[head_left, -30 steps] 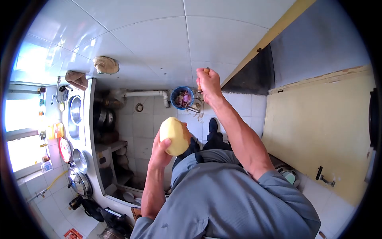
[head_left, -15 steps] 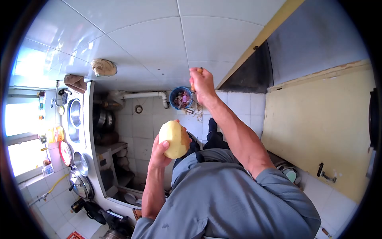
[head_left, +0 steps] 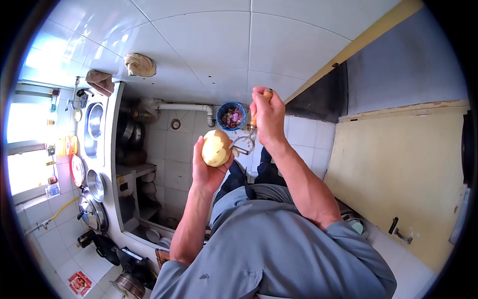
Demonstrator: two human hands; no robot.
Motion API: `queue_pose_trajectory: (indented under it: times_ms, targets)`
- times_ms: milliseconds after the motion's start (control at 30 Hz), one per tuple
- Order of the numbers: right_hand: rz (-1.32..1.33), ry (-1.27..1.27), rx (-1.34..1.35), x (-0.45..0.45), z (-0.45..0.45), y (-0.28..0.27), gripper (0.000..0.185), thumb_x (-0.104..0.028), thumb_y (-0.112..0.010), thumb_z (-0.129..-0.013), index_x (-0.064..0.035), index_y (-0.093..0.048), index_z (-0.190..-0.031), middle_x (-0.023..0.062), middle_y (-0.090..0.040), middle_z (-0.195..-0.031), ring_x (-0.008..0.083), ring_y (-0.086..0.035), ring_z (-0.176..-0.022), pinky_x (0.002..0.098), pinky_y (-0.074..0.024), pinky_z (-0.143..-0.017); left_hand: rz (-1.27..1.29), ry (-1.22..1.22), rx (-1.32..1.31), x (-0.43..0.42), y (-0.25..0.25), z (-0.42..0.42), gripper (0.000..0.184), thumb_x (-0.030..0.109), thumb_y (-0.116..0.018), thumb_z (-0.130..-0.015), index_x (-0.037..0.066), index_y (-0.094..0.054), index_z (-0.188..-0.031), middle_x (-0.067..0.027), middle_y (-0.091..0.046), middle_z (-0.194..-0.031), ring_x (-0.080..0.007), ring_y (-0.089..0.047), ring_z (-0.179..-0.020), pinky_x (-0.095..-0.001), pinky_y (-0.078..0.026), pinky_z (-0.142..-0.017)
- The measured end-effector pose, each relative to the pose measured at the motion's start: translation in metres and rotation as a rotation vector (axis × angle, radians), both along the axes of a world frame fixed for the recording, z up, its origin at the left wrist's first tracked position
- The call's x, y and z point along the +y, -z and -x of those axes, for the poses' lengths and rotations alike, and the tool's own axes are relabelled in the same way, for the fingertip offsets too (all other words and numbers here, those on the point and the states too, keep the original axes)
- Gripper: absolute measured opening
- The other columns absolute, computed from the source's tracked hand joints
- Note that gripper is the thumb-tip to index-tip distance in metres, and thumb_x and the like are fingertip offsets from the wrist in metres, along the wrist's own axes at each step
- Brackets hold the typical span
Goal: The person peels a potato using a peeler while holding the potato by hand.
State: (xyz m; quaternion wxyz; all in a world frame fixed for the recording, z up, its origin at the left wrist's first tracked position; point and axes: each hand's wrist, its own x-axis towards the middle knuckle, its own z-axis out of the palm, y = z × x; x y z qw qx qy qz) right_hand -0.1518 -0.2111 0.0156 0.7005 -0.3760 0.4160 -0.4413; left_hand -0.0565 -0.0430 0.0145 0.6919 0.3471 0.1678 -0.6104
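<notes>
My left hand is wrapped round a large, mostly peeled potato, pale yellow with some brown skin showing. In my right hand is a peeler with a wooden handle and a curved metal head. Its head hangs just right of the potato, close to its side; I cannot tell whether the blade touches. Beyond the potato, on the floor by the wall, a blue bin contains purplish and pale scraps.
On the left, the counter carries a sink, a steel bowl and a lidded pan. A white drainpipe runs along the wall. To the right stands a cream door. My legs are below my hands.
The potato has turned in my left hand and shows more skin. My right hand has moved slightly right and down, with the peeler head now beside the potato. The camera view has shifted.
</notes>
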Motion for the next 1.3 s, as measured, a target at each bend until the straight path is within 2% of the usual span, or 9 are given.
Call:
queue_pose_trajectory:
  times_ms: [200,333,367,500,700,933,1000,1067,1300]
  targets:
    - [0.09,-0.107,0.033,0.027,-0.018,-0.012,0.014,-0.013,-0.058,-0.096,-0.0008,-0.058,-0.103,-0.0007,-0.052,-0.065,0.007,-0.05,-0.051,0.0249,-0.0401,-0.042,-0.034,0.006,-0.026,0.002,0.012,0.006,0.053,0.05,-0.054,-0.099,0.004,-0.057,-0.125,-0.0144,-0.065,-0.116,-0.0285,-0.064,-0.107,-0.042,-0.055,-0.093]
    - [0.099,-0.055,0.144,0.002,-0.019,0.016,0.015,-0.015,-0.058,-0.096,-0.0004,-0.059,-0.099,0.0003,-0.056,-0.067,0.0085,-0.052,-0.05,0.0261,-0.042,-0.043,-0.039,0.035,-0.131,0.006,0.006,0.011,0.052,0.049,-0.055,-0.099,0.005,-0.056,-0.127,-0.0151,-0.065,-0.117,-0.0292,-0.064,-0.108,-0.0432,-0.054,-0.095]
    - [0.147,-0.003,0.283,-0.015,-0.016,0.031,0.015,-0.014,-0.059,-0.096,0.0,-0.061,-0.101,0.0008,-0.055,-0.07,0.0083,-0.051,-0.055,0.0245,-0.0413,-0.047,-0.051,0.037,-0.169,0.008,0.004,0.011,0.052,0.048,-0.055,-0.098,0.005,-0.056,-0.127,-0.0155,-0.065,-0.118,-0.0293,-0.064,-0.108,-0.0432,-0.054,-0.096]
    - [0.033,0.054,0.221,-0.038,-0.002,0.024,0.015,-0.01,-0.057,-0.093,0.0018,-0.06,-0.103,0.0014,-0.054,-0.071,0.0086,-0.049,-0.057,0.0247,-0.0383,-0.047,-0.075,0.025,-0.148,0.012,0.003,0.008,0.053,0.048,-0.054,-0.099,0.004,-0.055,-0.128,-0.0169,-0.064,-0.119,-0.0303,-0.064,-0.11,-0.0428,-0.054,-0.097]
    - [-0.02,-0.084,-0.008,-0.002,-0.004,0.005,0.018,-0.014,-0.058,-0.095,0.0011,-0.059,-0.104,0.0011,-0.053,-0.069,0.0075,-0.049,-0.056,0.0232,-0.0376,-0.046,0.024,-0.038,0.017,0.002,0.004,0.009,0.055,0.048,-0.05,-0.101,0.001,-0.055,-0.129,-0.0208,-0.062,-0.123,-0.033,-0.063,-0.112,-0.042,-0.055,-0.098]
    - [0.038,-0.191,-0.018,0.017,-0.008,-0.011,0.016,-0.013,-0.058,-0.097,0.0004,-0.059,-0.105,0.0,-0.054,-0.07,0.0064,-0.048,-0.057,0.0228,-0.0407,-0.051,0.048,0.054,0.118,0.008,0.009,0.009,0.057,0.049,-0.05,-0.1,0.0,-0.055,-0.129,-0.0232,-0.061,-0.121,-0.0342,-0.062,-0.109,-0.0405,-0.057,-0.094]
    - [0.053,-0.081,0.004,0.004,-0.011,0.005,0.016,-0.017,-0.058,-0.098,-0.001,-0.059,-0.097,-0.0003,-0.054,-0.069,0.0066,-0.05,-0.055,0.0248,-0.0405,-0.047,0.044,0.055,0.102,0.008,0.008,0.009,0.058,0.049,-0.05,-0.099,0.0,-0.055,-0.129,-0.0231,-0.061,-0.12,-0.0339,-0.062,-0.108,-0.0401,-0.057,-0.093]
    - [0.029,0.097,0.05,-0.031,-0.008,0.024,0.012,-0.011,-0.056,-0.095,-0.0001,-0.059,-0.096,0.0011,-0.055,-0.07,0.0081,-0.05,-0.057,0.0251,-0.0409,-0.048,0.044,0.102,0.031,0.011,0.003,0.008,0.059,0.05,-0.052,-0.098,0.0,-0.054,-0.129,-0.0227,-0.061,-0.119,-0.0329,-0.062,-0.105,-0.0394,-0.057,-0.09]
    - [0.023,-0.185,-0.036,0.001,-0.012,-0.012,0.016,-0.013,-0.059,-0.095,0.0014,-0.06,-0.101,0.0005,-0.053,-0.07,0.0076,-0.049,-0.057,0.0243,-0.04,-0.047,0.047,0.097,0.039,0.007,0.002,0.01,0.06,0.053,-0.052,-0.097,0.001,-0.055,-0.129,-0.0208,-0.063,-0.116,-0.0321,-0.063,-0.101,-0.039,-0.056,-0.089]
